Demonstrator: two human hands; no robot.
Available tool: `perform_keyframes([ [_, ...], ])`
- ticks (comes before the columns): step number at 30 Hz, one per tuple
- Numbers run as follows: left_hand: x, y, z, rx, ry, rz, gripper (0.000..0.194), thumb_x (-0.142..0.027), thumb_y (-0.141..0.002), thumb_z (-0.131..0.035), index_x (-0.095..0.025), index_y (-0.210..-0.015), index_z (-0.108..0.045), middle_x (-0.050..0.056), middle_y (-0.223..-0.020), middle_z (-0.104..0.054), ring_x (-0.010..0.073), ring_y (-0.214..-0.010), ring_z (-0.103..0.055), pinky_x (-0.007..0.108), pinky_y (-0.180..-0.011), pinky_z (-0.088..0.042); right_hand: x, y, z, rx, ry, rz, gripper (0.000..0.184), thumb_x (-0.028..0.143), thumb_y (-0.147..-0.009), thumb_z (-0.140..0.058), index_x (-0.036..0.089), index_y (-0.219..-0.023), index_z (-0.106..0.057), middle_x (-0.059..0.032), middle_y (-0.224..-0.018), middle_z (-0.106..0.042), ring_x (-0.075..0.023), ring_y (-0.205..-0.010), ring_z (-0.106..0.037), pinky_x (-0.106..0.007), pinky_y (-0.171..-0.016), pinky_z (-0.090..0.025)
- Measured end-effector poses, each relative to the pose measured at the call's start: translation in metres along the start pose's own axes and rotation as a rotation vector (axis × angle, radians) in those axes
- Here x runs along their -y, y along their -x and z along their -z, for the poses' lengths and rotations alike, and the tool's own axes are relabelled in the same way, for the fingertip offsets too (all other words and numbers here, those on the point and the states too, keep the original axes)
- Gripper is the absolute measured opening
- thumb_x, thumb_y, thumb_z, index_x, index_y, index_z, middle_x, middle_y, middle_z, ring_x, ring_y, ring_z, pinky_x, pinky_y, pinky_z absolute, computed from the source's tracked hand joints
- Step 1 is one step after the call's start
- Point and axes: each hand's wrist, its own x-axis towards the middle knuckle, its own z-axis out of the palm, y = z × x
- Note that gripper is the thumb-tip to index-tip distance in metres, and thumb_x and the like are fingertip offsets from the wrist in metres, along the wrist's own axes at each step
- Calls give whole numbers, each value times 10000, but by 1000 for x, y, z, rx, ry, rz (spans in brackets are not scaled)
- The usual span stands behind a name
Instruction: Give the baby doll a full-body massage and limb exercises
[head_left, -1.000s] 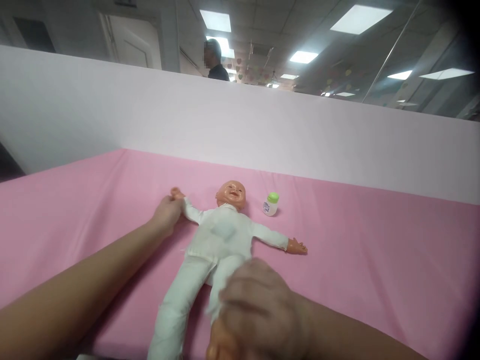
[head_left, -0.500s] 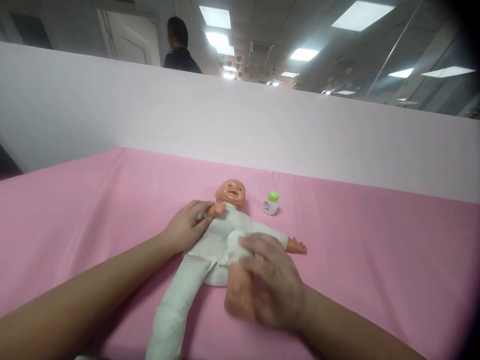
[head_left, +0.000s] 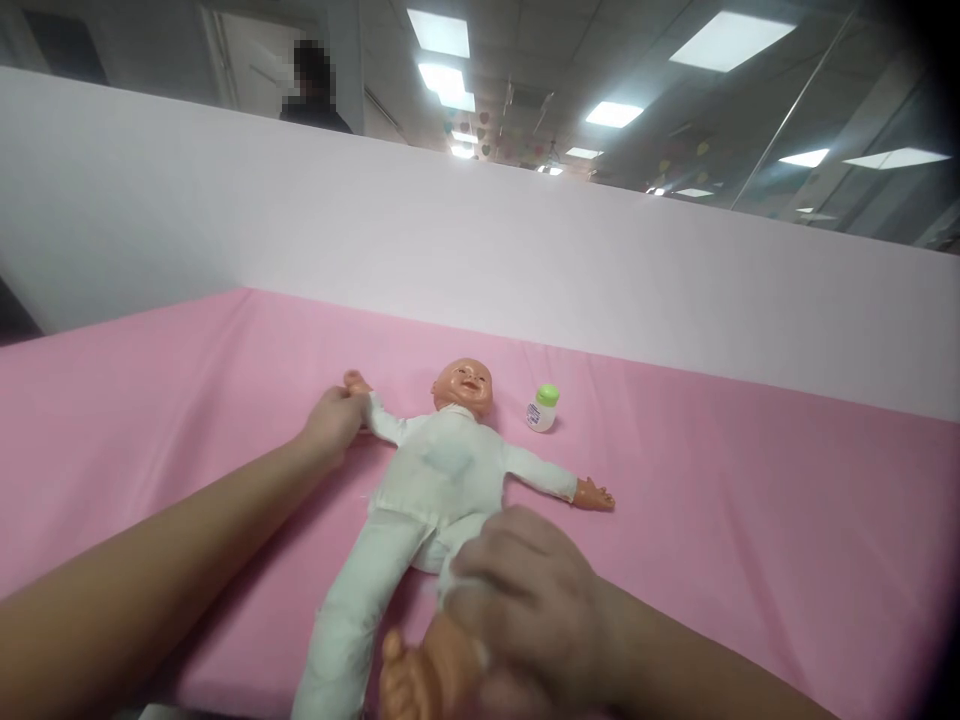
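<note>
A baby doll (head_left: pixel 439 465) with a white cloth body lies on its back on a pink cover (head_left: pixel 712 540), head away from me. My left hand (head_left: pixel 335 422) is closed around the doll's forearm at the left, just below its plastic hand (head_left: pixel 357 382). Slightly blurred, my right hand (head_left: pixel 525 590) wraps round the lower part of the leg on the right. The plastic foot (head_left: pixel 427 675) of that leg sticks out below my fingers. The doll's other arm (head_left: pixel 544 472) lies stretched out to the right.
A small bottle (head_left: pixel 542 410) with a green cap stands right of the doll's head. A white padded wall (head_left: pixel 480 250) rises behind the pink cover. Beyond it a person in dark clothes (head_left: pixel 315 112) is near a door.
My left hand has drawn the doll's arm from its chest out to the left. My right hand has lowered the bent leg toward me. The person behind has shifted left.
</note>
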Motion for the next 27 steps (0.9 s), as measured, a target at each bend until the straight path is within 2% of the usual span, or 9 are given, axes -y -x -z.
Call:
perform_keyframes([
  [3,-3,-13,7,42,82,148,194,-318,-944,-542,-139,-1014,-518,112,-769,-683,264,-766,-713,400,-691,-594,11,-1,-12,240,-42,117,159,339,-1010,-569,193,-1004,-633,11,-828,-627,-133,-673,-514,-305,-670,-467],
  [5,-5,-12,9,51,127,170,181,-289,-916,-568,-144,-1014,-521,100,-770,-680,263,-768,-714,405,-695,-603,15,1,-23,279,-45,175,146,304,-1034,-548,193,-1015,-640,30,-798,-621,-118,-655,-516,-286,-651,-461],
  [9,-6,9,2,51,170,49,342,-325,-824,-693,-196,-1110,-555,82,-946,-703,262,-836,-722,378,-690,-609,17,7,-27,91,-71,139,121,302,-1004,-580,199,-1013,-644,3,-927,-695,-118,-719,-599,-286,-697,-516],
  [14,-9,46,-14,316,-21,-355,425,-502,-895,-644,-259,-1243,-655,80,-1170,-713,263,-994,-702,387,-841,-576,5,11,-6,-287,-2,24,220,250,-918,-624,181,-1126,-625,-111,-1142,-709,-228,-940,-685,-406,-833,-589],
  [16,-11,54,-17,357,-228,-533,431,-470,-902,-641,-289,-1291,-670,67,-1262,-689,282,-1133,-654,410,-965,-531,-10,12,-3,-326,80,-43,365,213,-867,-652,209,-1228,-593,-149,-1284,-665,-295,-1098,-670,-504,-922,-580],
  [18,-12,57,-18,369,-376,-655,428,-427,-913,-624,-302,-1320,-667,60,-1301,-666,287,-1205,-612,420,-1031,-492,-27,12,-6,-275,120,-219,486,152,-828,-655,250,-1295,-560,-147,-1389,-615,-326,-1231,-623,-564,-1004,-544],
  [22,-12,55,-18,359,-440,-708,418,-392,-927,-596,-290,-1328,-655,62,-1297,-663,279,-1187,-616,409,-1027,-490,-50,15,-15,-112,-7,-527,564,176,-833,-660,232,-1370,-497,-154,-1430,-598,-315,-1343,-570,-549,-1078,-518],
  [24,-11,53,-17,329,-424,-685,418,-419,-928,-600,-284,-1320,-654,60,-1290,-675,281,-1178,-620,402,-1003,-499,-49,16,-16,-149,-35,-495,546,202,-833,-670,221,-1351,-497,-166,-1433,-595,-316,-1354,-564,-541,-1073,-526],
  [27,-8,44,-15,237,-328,-541,438,-500,-936,-587,-277,-1309,-640,65,-1247,-703,272,-1117,-656,381,-930,-531,-34,14,-13,-256,-19,-287,527,216,-817,-665,216,-1318,-504,-177,-1433,-590,-335,-1346,-566,-563,-1067,-522],
])
